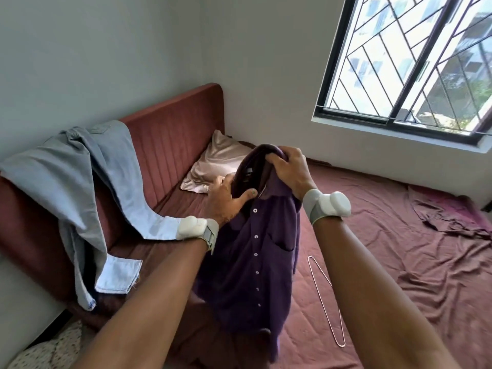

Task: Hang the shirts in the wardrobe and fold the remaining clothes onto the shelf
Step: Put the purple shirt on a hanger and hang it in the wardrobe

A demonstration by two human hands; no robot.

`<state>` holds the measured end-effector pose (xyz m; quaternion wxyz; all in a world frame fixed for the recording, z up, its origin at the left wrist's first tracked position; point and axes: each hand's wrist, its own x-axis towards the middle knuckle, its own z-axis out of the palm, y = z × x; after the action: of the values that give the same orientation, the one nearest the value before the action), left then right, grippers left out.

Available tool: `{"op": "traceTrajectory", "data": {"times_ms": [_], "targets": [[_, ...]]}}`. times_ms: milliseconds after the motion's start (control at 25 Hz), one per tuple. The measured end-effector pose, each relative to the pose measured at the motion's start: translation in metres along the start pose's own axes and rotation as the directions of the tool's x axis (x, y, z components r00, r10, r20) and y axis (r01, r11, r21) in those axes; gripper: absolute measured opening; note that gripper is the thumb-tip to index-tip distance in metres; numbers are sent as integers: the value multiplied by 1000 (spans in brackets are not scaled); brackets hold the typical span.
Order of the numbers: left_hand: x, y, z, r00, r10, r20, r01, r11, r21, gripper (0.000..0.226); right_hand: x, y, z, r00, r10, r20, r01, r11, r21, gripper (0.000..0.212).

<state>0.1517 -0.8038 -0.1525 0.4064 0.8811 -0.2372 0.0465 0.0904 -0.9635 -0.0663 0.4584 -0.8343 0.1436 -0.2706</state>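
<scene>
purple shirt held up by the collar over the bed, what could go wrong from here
1. Both hands, the left hand and the right hand, grip the purple shirt at its collar, while the wire hanger lies on the bed below. Reaching for it means letting go with one hand, so the shirt may sag or slip.
2. The shirt's front looks unbuttoned near the top, so it might slide off a thin hanger.
3. Its hem bunches against the mattress and may crease.

On the bed (372,235), the held shirt (250,257) hangs centre, hanger (323,286) at four o'clock, jeans (87,182) over the headboard (173,134) at nine, pillow (215,161) at twelve.
</scene>
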Motion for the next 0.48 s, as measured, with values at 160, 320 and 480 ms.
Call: {"op": "traceTrajectory", "data": {"times_ms": [160, 320, 480], "targets": [[12, -13, 38, 958, -261, -118, 270, 960, 72, 29, 1, 34, -26, 999, 1, -36, -5, 995, -102, 20], [33, -23, 86, 902, -421, -92, 409, 904, -127, 30, -9, 145, -60, 943, 306, 132, -259, 923, -283, 37], [44, -28, 154, 914, -377, 151, 390, 919, -63, 32, -40, 249, -64, 743, 550, 381, -516, 833, -199, 46]]}}
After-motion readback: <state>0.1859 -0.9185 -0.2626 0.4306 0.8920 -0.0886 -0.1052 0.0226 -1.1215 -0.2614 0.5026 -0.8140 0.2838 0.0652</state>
